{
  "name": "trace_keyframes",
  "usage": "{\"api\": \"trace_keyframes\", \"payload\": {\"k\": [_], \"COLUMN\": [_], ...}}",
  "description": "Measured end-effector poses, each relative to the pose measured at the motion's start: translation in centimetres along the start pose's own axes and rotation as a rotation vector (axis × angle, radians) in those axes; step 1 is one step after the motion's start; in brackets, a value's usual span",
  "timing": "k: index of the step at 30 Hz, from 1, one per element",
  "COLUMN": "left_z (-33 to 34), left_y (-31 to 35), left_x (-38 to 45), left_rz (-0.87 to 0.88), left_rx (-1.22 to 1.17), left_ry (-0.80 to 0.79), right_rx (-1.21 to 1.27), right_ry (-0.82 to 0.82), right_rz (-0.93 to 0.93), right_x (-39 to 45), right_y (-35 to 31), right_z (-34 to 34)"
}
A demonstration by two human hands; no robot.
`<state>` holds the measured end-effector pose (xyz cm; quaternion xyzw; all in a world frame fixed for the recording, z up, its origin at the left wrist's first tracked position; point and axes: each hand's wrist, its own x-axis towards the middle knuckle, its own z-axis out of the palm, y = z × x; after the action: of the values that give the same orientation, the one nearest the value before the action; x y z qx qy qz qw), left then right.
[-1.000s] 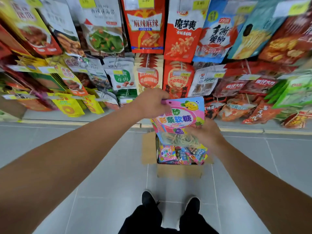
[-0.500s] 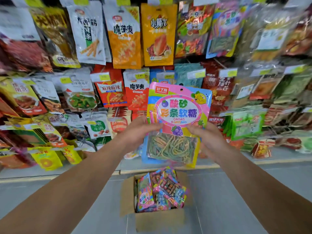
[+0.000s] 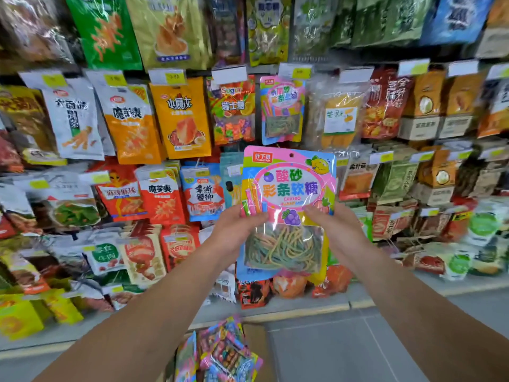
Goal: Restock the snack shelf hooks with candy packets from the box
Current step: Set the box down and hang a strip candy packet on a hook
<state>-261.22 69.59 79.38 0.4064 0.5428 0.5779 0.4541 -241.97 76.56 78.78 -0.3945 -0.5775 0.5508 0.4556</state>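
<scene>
A pink and blue candy packet [image 3: 286, 186] with colourful strips showing through its clear window is held upright in front of the shelf. My left hand [image 3: 234, 230] grips its left edge and my right hand [image 3: 337, 230] grips its right edge, thumbs on the front. There seem to be more packets stacked behind the front one. A matching candy packet [image 3: 281, 111] hangs on a shelf hook just above. The cardboard box [image 3: 254, 337] sits on the floor below, with several candy packets [image 3: 223, 354] in it.
The shelf wall is packed with hanging snack bags: orange bags [image 3: 181, 117] to the left, a mango bag [image 3: 337, 117] to the right, price tags [image 3: 228, 74] on the hook ends. Grey tiled floor [image 3: 358, 343] lies below.
Both hands have lifted the candy packet from over the box up to the shelf, close under the matching hanging packet. My view has tilted up with them.
</scene>
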Motion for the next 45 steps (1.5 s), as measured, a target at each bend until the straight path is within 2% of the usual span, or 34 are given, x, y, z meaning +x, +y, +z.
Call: {"api": "trace_keyframes", "payload": {"k": [7, 12, 20, 30, 35, 38, 41, 45], "left_z": [4.2, 3.9, 2.0, 2.1, 2.9, 3.6, 4.3, 5.0], "left_y": [1.2, 1.9, 4.8, 7.3, 7.8, 7.9, 8.1, 8.6], "left_x": [5.6, 10.8, 19.2, 24.7, 26.8, 27.8, 28.6, 29.7], "left_rz": [0.028, 0.054, 0.062, 0.117, 0.119, 0.119, 0.106, 0.109], "left_rx": [0.037, 0.048, 0.069, 0.048, 0.04, 0.057, 0.073, 0.042], "left_ry": [0.007, 0.046, 0.194, 0.286, 0.323, 0.331, 0.346, 0.347], "right_rx": [-0.085, -0.192, -0.177, -0.227, -0.335, -0.303, -0.259, -0.071], "right_ry": [0.027, 0.028, 0.12, 0.052, -0.011, -0.065, -0.034, -0.09], "right_rz": [0.03, -0.036, -0.084, -0.228, -0.258, -0.255, -0.293, -0.304], "right_x": [6.0, 11.9, 23.7, 33.6, 37.5, 38.9, 39.9, 41.1], "right_y": [-0.9, -1.8, -5.6, -11.0, -13.3, -14.0, -14.6, -15.0], "right_z": [-4.3, -4.2, -2.8, -2.0, -2.2, -2.5, -2.9, -3.2]}}
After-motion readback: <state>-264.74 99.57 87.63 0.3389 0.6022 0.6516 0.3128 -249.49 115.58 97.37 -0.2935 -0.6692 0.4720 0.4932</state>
